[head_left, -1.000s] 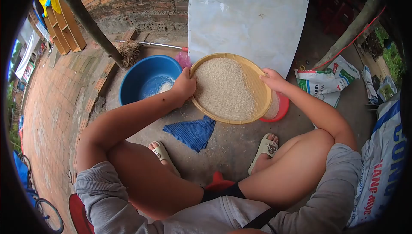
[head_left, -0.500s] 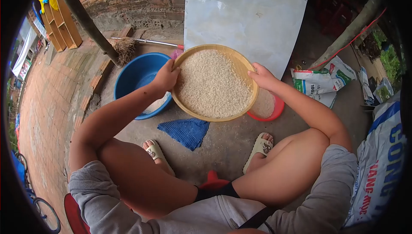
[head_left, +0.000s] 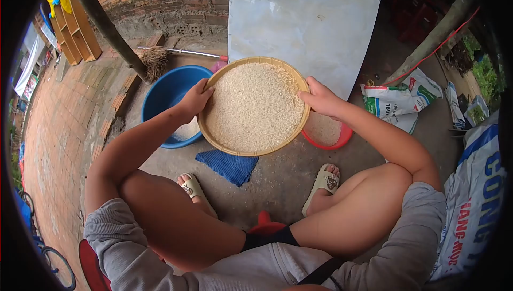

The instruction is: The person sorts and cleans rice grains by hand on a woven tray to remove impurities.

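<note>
A round, shallow winnowing basket [head_left: 228,147] is held up in front of me, with a broad layer of rice [head_left: 255,107] spread over most of it. My left hand [head_left: 196,99] grips its left rim, and my right hand [head_left: 320,97] is closed on the right rim. Behind and left of the basket stands a large blue basin [head_left: 160,88] with some pale grain in its near side. Partly hidden under the right side is a red basin [head_left: 346,133] that also holds grain. A folded blue cloth [head_left: 227,167] lies on the ground below the basket.
A large whitish board [head_left: 304,24] stands behind the basket. Printed sacks [head_left: 398,101] lie to the right, and a bigger sack [head_left: 467,200] is close to my right arm. A straw broom [head_left: 155,64] lies near a wooden post [head_left: 107,24]. My sandalled feet flank the cloth.
Both hands have shifted the basket to the left and slightly nearer me. The rice has spread further across it toward the right, covering more of the bare weave.
</note>
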Tool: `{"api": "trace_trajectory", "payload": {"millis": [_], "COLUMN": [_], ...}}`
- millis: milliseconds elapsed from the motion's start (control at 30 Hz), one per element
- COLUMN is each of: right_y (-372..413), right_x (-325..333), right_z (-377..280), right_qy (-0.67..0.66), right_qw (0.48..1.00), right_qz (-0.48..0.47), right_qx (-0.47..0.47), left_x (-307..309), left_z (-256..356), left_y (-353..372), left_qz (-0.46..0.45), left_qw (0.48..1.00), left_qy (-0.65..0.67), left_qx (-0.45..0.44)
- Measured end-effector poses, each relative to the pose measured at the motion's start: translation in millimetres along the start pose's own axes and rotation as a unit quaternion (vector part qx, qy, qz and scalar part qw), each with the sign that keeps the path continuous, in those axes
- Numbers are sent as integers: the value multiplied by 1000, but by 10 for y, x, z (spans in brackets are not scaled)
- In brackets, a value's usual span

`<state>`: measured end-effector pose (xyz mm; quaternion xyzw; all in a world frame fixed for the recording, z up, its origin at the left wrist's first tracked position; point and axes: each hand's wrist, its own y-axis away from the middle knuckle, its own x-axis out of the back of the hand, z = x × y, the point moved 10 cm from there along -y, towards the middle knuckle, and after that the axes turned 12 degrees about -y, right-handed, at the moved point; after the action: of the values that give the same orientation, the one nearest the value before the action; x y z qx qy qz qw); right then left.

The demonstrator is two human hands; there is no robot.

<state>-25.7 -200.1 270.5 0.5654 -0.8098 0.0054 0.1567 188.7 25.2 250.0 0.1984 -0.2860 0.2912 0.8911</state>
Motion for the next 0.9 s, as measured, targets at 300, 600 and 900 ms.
{"api": "trace_trajectory", "payload": {"millis": [300, 600, 900], "right_y": [53, 27, 69], "right_x": [252, 336, 79], "right_z": [436, 564, 284], "right_qy": [-34, -70, -29], "right_qw": [993, 993, 999], "right_qz": [29, 8, -2], "right_qx": [-109, -91, -40], "left_x": [-209, -335, -155], "left_z": [277, 387, 63], "left_y": [150, 270, 268], "left_qz": [-12, 55, -2], "left_qw": [994, 994, 996], "left_qy": [-79, -74, -44], "left_qx": [73, 53, 81]}}
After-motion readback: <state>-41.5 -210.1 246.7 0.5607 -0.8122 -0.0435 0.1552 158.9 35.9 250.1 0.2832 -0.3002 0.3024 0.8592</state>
